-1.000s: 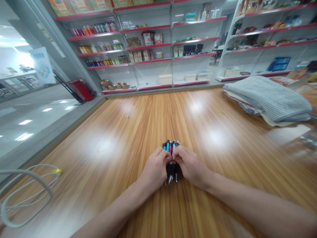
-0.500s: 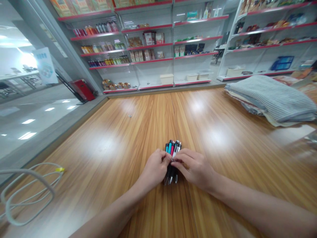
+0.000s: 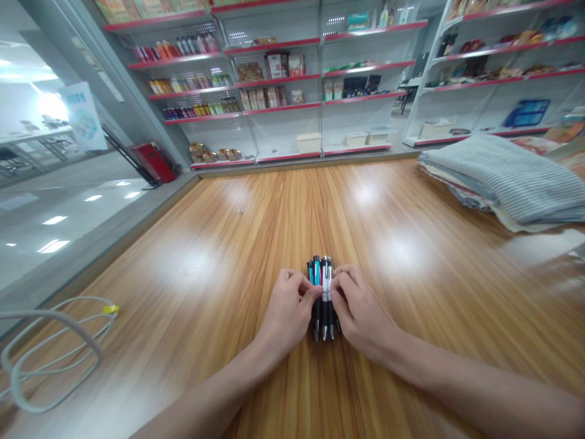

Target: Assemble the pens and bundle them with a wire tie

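A bundle of several pens (image 3: 325, 308) lies on the wooden table, their metal tips toward me. Teal, red and white barrels show at the far end, with black grips nearer. My left hand (image 3: 292, 302) is closed on the bundle's left side, its thumb across the top. From the right, my right hand (image 3: 359, 305) presses its bent fingers and thumb against the bundle. Fingertips of both hands are partly hidden by the hands themselves. Whether a band or tie goes round the pens cannot be made out.
A small shiny piece (image 3: 240, 211) lies at the far left of the table (image 3: 205, 353). A coiled white cable (image 3: 55, 405) is at the left edge. Folded striped cloth (image 3: 507, 177) is stacked at the far right. Shelves (image 3: 278, 107) with goods stand behind the table.
My hands have moved apart from their pinch over the middle of the pens to the bundle's two sides. The pens now lie straighter, and more of the barrels show.
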Motion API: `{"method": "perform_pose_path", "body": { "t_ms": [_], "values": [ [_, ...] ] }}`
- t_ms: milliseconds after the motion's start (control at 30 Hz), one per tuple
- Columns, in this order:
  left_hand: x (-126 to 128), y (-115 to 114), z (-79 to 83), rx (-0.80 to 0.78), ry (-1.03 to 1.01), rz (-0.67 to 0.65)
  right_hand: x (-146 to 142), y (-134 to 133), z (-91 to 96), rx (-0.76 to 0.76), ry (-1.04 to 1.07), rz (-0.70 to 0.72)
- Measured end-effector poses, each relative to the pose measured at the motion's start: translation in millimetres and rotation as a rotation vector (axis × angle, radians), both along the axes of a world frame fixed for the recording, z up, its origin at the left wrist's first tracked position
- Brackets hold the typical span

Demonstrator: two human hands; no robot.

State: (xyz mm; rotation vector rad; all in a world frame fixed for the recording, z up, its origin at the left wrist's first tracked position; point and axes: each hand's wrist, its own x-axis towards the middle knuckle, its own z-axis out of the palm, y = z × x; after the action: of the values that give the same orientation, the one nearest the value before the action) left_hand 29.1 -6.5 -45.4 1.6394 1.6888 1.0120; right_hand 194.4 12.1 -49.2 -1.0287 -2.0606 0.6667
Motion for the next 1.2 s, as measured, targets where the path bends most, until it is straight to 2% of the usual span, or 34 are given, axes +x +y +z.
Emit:
{"method": "perform_pose_path", "body": {
  "t_ms": [167,267,400,600,667,767,867,967,1200],
  "values": [
    [1,1,2.9,-0.048,-0.178,-0.026,4,4,1.1,-0.145,0.067,0.001],
    [-1,2,4.1,-0.035,-0.193,-0.042,8,7,3.9,-0.175,0.056,0.007],
    [-7,4,-0.3,0.000,-0.080,-0.061,12,9,5.3,-0.114,-0.028,0.023],
    [-11,4,-4.6,0.011,0.053,-0.080,14,21,0.4,0.052,-0.276,0.099],
    [-9,2,-2.2,0.063,0.074,-0.097,12,25,-1.3,0.084,-0.244,0.097],
    [-7,0,3.2,0.248,0.137,-0.115,9,26,-2.4,0.087,-0.132,0.090],
    [-5,-1,5.7,0.361,0.223,-0.229,7,23,-2.1,0.060,-0.074,0.116],
    [-6,-1,3.5,0.337,0.255,-0.291,8,21,-2.2,0.052,-0.073,0.149],
    [-8,-3,-4.2,0.293,0.304,-0.248,9,18,-5.7,0.115,-0.092,0.177]
  ]
}}
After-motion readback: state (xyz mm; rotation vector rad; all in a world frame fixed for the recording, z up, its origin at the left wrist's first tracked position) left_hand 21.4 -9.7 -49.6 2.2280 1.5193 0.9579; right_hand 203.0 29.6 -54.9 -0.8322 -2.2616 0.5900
